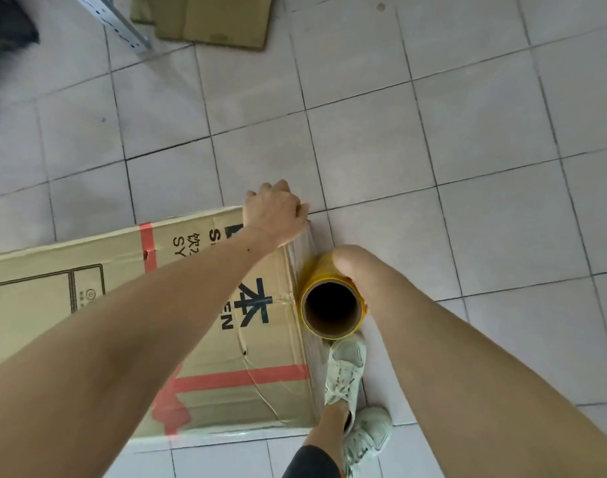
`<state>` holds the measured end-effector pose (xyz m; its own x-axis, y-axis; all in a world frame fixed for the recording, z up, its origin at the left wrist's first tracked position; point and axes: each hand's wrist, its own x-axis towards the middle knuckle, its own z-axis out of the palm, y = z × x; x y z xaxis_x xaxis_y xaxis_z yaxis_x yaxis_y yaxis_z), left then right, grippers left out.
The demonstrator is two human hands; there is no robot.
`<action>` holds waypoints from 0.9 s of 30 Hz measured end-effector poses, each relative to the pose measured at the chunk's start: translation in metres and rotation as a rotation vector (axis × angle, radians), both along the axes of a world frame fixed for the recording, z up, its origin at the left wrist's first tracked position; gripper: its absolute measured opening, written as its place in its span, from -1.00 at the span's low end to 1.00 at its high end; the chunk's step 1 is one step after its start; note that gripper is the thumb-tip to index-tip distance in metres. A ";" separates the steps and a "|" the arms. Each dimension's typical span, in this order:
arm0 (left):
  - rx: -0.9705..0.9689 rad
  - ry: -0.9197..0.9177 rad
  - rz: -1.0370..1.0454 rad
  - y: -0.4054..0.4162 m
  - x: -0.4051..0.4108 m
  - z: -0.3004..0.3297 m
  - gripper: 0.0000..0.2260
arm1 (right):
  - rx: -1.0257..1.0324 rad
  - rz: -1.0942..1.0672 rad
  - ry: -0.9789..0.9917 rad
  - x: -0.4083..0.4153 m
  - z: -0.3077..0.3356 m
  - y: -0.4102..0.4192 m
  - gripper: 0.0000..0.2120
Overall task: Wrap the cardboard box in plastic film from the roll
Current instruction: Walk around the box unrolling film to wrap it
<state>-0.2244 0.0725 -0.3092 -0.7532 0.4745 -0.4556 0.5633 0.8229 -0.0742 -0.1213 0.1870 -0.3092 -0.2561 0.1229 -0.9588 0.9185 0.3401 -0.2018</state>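
Cardboard box [88,305] lies flat on the tiled floor [433,150] in lower left of frame, brown w/ red tape strips, black print & a line drawing; long axis runs left-right, its right end at centre frame w/ clear film [304,246] stretched over that edge. Left hand [274,215] curls over the box's upper right corner, pressing film there; right hand [347,267] grips the yellow roll [331,301] just beside the box's right edge, fingers hidden behind it; roll stands upright, open core facing the camera; white sneakers [350,391] below roll.
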 end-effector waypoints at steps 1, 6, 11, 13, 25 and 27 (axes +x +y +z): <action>-0.024 0.014 0.022 0.001 -0.001 -0.002 -0.52 | -0.064 0.019 -0.024 -0.001 -0.001 -0.007 -0.54; -0.084 0.056 0.037 0.007 -0.005 -0.009 -0.57 | -0.295 -0.508 -0.325 0.055 0.017 0.001 -0.15; -0.130 0.088 0.060 0.009 -0.006 -0.012 -0.62 | -0.608 -1.262 -0.424 0.160 0.026 -0.015 -0.32; -0.131 0.085 0.069 0.009 -0.005 -0.013 -0.63 | -0.659 -1.491 -0.410 0.192 0.020 -0.034 -0.34; -0.591 -0.229 -0.703 0.015 0.049 -0.016 -0.55 | 0.096 -0.319 -0.025 0.109 0.011 -0.022 -0.71; -0.710 -0.247 -0.697 0.011 0.055 -0.015 -0.49 | 0.042 -0.158 -0.021 0.099 -0.009 -0.032 -0.46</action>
<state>-0.1699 0.0834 -0.3244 -0.2606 0.3314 -0.9068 0.9650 0.1182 -0.2341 -0.0227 0.1549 -0.3177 -0.2104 0.1996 -0.9570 0.9650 0.1989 -0.1707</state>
